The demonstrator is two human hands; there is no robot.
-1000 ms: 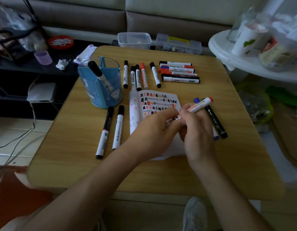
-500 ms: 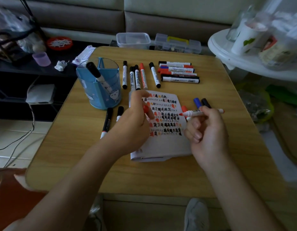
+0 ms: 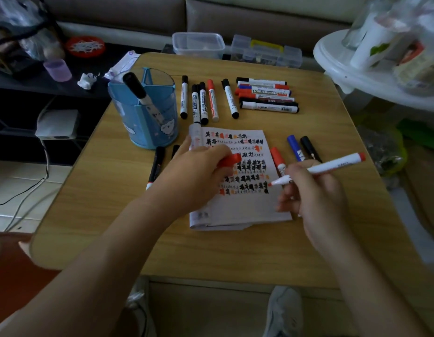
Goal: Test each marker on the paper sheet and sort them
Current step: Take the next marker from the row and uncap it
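Observation:
My right hand [image 3: 313,190] holds an uncapped red marker [image 3: 330,166], its tip touching the right edge of the paper sheet [image 3: 245,205] beside rows of black and red scribbles. My left hand [image 3: 194,176] rests on the sheet's left half and grips the marker's red cap [image 3: 231,159]. A red [image 3: 277,158], a blue [image 3: 294,147] and a black marker [image 3: 309,148] lie right of the sheet. Two black markers [image 3: 157,164] lie left of it, partly hidden by my left hand.
A blue pen holder [image 3: 143,117] with one black marker [image 3: 138,92] stands at the table's back left. One row of markers [image 3: 206,99] and a stacked group [image 3: 267,96] lie behind the sheet. Clear boxes [image 3: 198,45] sit at the far edge, a white round table [image 3: 357,76] to the right.
The cap came off the red marker and stayed in my left hand, which moved left onto the sheet. My right hand turned the marker and lowered its tip to the paper.

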